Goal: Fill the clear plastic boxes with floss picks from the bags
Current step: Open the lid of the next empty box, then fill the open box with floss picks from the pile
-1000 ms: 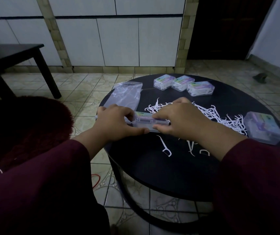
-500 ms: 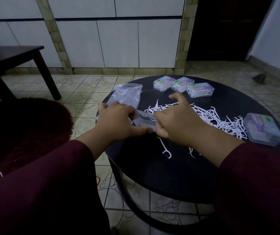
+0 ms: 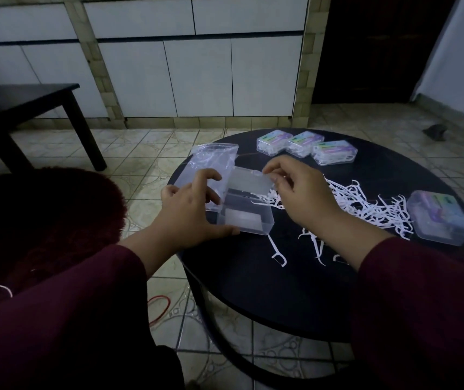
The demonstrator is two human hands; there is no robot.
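Held steady by the left hand (image 3: 190,218), fingers curled round it: a clear rectangular plastic box (image 3: 246,219) on the round black table (image 3: 267,291). Pinched up by the right hand (image 3: 295,192): its flat hinged lid (image 3: 249,182). Scattered further right: thin white floss picks (image 3: 365,204).

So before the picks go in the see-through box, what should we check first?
1. Lid of the small clear plastic box up: ok, the right hand pinches the lid's edge and holds it raised.
2. Box held steady: ok, the left hand grips its left end, thumb along the front.
3. Box has room: ok, no picks show inside.
4. Loose white floss picks close by: ok, a pile lies just right of the box on the round black table.
5. A hand free to scoop: not ok, both hands are on the box.
6. Crinkled clear plastic bag has picks left: cannot tell.
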